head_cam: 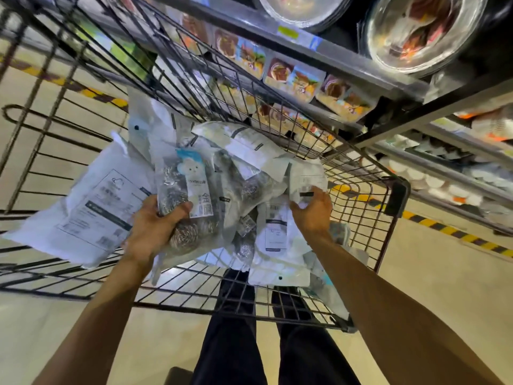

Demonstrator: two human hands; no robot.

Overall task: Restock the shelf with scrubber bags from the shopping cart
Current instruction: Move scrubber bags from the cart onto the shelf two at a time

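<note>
A wire shopping cart [366,201] stands in front of me, filled with several clear and white bags of metal scrubbers. My left hand [151,227] grips a scrubber bag [186,184] with a blue and white label, thumb across its front, lifted a little above the pile. My right hand [313,211] pinches the lower edge of a white bag [306,177] at the right side of the cart. A large flat white bag [91,209] lies against the cart's left side.
Store shelves [333,68] run along the far and right side of the cart, holding packaged goods and clear bowls [422,31]. Yellow and black floor tape [458,234] marks the floor at the shelf base. My legs stand behind the cart.
</note>
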